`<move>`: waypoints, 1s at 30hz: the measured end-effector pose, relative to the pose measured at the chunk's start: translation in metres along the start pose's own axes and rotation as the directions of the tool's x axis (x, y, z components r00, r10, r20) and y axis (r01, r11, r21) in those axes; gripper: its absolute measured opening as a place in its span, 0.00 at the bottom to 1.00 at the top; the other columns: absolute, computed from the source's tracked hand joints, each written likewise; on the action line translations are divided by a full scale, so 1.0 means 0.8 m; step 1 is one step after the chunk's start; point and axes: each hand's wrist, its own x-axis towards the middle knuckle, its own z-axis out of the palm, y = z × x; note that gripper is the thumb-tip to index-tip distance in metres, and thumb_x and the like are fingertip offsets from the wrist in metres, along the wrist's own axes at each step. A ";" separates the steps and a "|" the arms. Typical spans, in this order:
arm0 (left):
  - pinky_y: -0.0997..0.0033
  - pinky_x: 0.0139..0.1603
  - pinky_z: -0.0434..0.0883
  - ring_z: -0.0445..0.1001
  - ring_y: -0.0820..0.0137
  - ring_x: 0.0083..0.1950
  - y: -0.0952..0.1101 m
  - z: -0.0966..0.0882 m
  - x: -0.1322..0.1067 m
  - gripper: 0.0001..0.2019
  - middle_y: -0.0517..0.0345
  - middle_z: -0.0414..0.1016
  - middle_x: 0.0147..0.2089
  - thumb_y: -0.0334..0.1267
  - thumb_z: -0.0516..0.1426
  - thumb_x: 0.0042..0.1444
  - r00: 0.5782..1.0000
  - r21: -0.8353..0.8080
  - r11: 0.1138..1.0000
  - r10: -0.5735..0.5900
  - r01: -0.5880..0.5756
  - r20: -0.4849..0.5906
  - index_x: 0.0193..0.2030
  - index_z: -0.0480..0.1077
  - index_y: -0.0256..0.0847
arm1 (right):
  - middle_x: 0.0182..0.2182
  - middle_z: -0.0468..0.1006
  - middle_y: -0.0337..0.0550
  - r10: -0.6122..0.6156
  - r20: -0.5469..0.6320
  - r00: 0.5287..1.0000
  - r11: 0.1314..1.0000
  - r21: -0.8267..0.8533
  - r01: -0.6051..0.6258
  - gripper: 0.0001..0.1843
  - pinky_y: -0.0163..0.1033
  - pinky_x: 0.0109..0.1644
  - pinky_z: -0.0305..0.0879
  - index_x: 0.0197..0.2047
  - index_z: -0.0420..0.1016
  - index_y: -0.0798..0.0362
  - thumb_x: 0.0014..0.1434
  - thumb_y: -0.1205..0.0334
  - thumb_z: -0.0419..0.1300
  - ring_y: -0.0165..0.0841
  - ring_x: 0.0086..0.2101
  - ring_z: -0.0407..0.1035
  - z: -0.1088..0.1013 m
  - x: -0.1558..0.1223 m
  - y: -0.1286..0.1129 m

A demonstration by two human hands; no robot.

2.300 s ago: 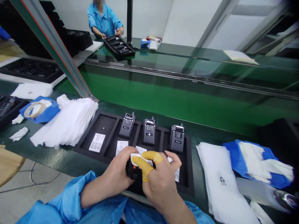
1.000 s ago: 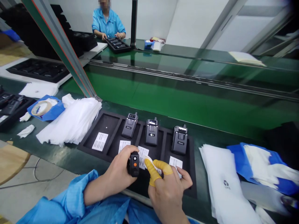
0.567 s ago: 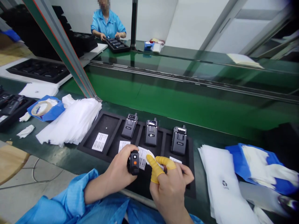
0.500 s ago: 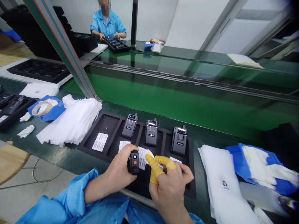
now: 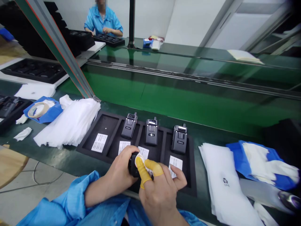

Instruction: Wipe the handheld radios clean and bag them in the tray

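Note:
My left hand [image 5: 121,171] is wrapped round a small black device [image 5: 132,166] held over the near edge of a black foam tray [image 5: 105,124]. My right hand [image 5: 156,185] wears yellow finger cots on thumb and forefinger and pinches a small white sticker [image 5: 141,157] against the device's face. Three dark grey radios [image 5: 151,136] stand in the tray's slots. White printed labels [image 5: 99,142] lie in the slots in front of them.
A heap of white bags [image 5: 68,124] lies left of the tray and a flat stack of white bags [image 5: 225,182] to the right. A blue tray with tape [image 5: 39,110] sits far left. A green conveyor [image 5: 178,100] runs behind. A person in blue [image 5: 102,22] works at the far end.
My right hand has moved left and brought the sticker onto the device, covering its orange button. My left hand has kept hold of the device.

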 end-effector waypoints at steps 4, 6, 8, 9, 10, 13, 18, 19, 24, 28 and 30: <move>0.60 0.49 0.71 0.71 0.60 0.51 -0.004 0.003 -0.002 0.24 0.53 0.70 0.49 0.27 0.57 0.42 1.000 -0.005 1.000 0.027 -0.027 -0.012 0.48 0.62 0.44 | 0.32 0.75 0.41 0.001 0.000 1.000 0.999 -0.034 -0.001 0.15 0.49 0.51 0.49 0.35 0.74 0.52 0.56 0.77 0.49 0.31 0.37 0.66 -0.004 -0.002 -0.004; 0.60 0.49 0.71 0.72 0.61 0.51 -0.004 0.004 -0.002 0.24 0.53 0.70 0.49 0.27 0.57 0.42 0.998 -0.009 0.998 0.054 -0.054 -0.023 0.48 0.62 0.44 | 0.32 0.75 0.41 -0.002 -0.001 1.000 0.999 -0.043 0.002 0.15 0.49 0.51 0.50 0.36 0.74 0.52 0.55 0.77 0.50 0.32 0.37 0.67 -0.006 -0.003 -0.006; 0.61 0.49 0.71 0.72 0.61 0.50 -0.002 0.004 -0.002 0.23 0.53 0.70 0.48 0.26 0.57 0.41 0.996 -0.005 0.997 0.076 -0.076 -0.036 0.47 0.63 0.44 | 0.32 0.75 0.41 -0.001 0.005 1.000 0.999 -0.042 0.001 0.14 0.49 0.51 0.50 0.35 0.73 0.52 0.55 0.77 0.50 0.32 0.37 0.67 -0.007 -0.004 -0.007; 0.61 0.49 0.71 0.72 0.61 0.50 -0.001 0.004 -0.002 0.23 0.53 0.70 0.48 0.26 0.57 0.41 0.996 0.000 0.997 0.077 -0.077 -0.034 0.47 0.63 0.43 | 0.32 0.75 0.41 0.000 0.005 1.000 0.999 -0.039 0.000 0.13 0.49 0.51 0.50 0.34 0.73 0.52 0.55 0.77 0.51 0.32 0.37 0.67 -0.008 -0.004 -0.008; 0.61 0.49 0.71 0.72 0.61 0.49 0.001 0.004 -0.001 0.23 0.53 0.70 0.48 0.26 0.57 0.41 0.997 0.007 0.997 0.072 -0.072 -0.027 0.47 0.62 0.43 | 0.32 0.75 0.41 0.002 0.004 1.000 0.999 -0.036 -0.002 0.13 0.49 0.51 0.50 0.34 0.72 0.52 0.54 0.77 0.51 0.32 0.37 0.67 -0.008 -0.004 -0.008; 0.61 0.48 0.71 0.72 0.62 0.49 0.007 0.000 0.000 0.23 0.53 0.70 0.47 0.26 0.57 0.41 1.000 0.030 0.999 0.028 -0.028 -0.004 0.46 0.62 0.43 | 0.32 0.74 0.41 0.019 -0.022 1.000 0.999 -0.026 -0.020 0.12 0.50 0.51 0.49 0.32 0.71 0.52 0.53 0.76 0.51 0.32 0.36 0.66 -0.009 -0.006 -0.005; 0.64 0.45 0.71 0.73 0.63 0.46 0.009 -0.007 0.001 0.27 0.55 0.70 0.46 0.23 0.55 0.37 0.999 0.050 0.997 -0.050 0.051 -0.018 0.48 0.61 0.43 | 0.33 0.73 0.41 0.052 0.027 0.998 0.999 -0.012 -0.052 0.09 0.50 0.48 0.49 0.28 0.68 0.51 0.49 0.74 0.52 0.33 0.35 0.65 -0.014 -0.013 0.016; 0.64 0.46 0.71 0.73 0.64 0.46 0.008 -0.008 0.001 0.28 0.56 0.70 0.46 0.22 0.55 0.36 0.999 0.054 0.997 -0.048 0.049 -0.020 0.48 0.61 0.43 | 0.34 0.73 0.41 0.039 0.041 0.998 0.999 -0.020 -0.039 0.08 0.50 0.47 0.50 0.26 0.66 0.51 0.48 0.74 0.53 0.34 0.35 0.65 -0.015 -0.014 0.021; 0.64 0.49 0.70 0.72 0.64 0.47 0.005 -0.008 0.001 0.28 0.56 0.69 0.47 0.21 0.54 0.36 1.000 0.053 0.999 -0.009 0.010 -0.027 0.47 0.61 0.44 | 0.34 0.71 0.41 0.024 0.053 0.998 0.999 -0.040 -0.022 0.09 0.49 0.47 0.50 0.22 0.59 0.52 0.47 0.74 0.53 0.34 0.34 0.64 -0.016 -0.016 0.031; 0.63 0.48 0.71 0.72 0.64 0.47 0.004 -0.008 0.001 0.28 0.56 0.70 0.47 0.21 0.54 0.36 0.999 0.026 0.999 -0.039 0.039 -0.017 0.47 0.61 0.44 | 0.33 0.71 0.42 0.051 0.068 0.996 0.998 -0.032 -0.049 0.09 0.49 0.47 0.51 0.22 0.60 0.52 0.46 0.74 0.53 0.34 0.35 0.63 -0.011 -0.013 0.029; 0.63 0.48 0.71 0.73 0.63 0.48 0.003 -0.008 0.001 0.28 0.55 0.70 0.47 0.21 0.54 0.36 0.999 0.021 0.999 -0.046 0.046 -0.016 0.48 0.60 0.44 | 0.33 0.71 0.42 0.053 0.079 0.996 0.998 -0.023 -0.051 0.08 0.49 0.47 0.51 0.22 0.60 0.52 0.45 0.74 0.53 0.34 0.35 0.63 -0.009 -0.011 0.027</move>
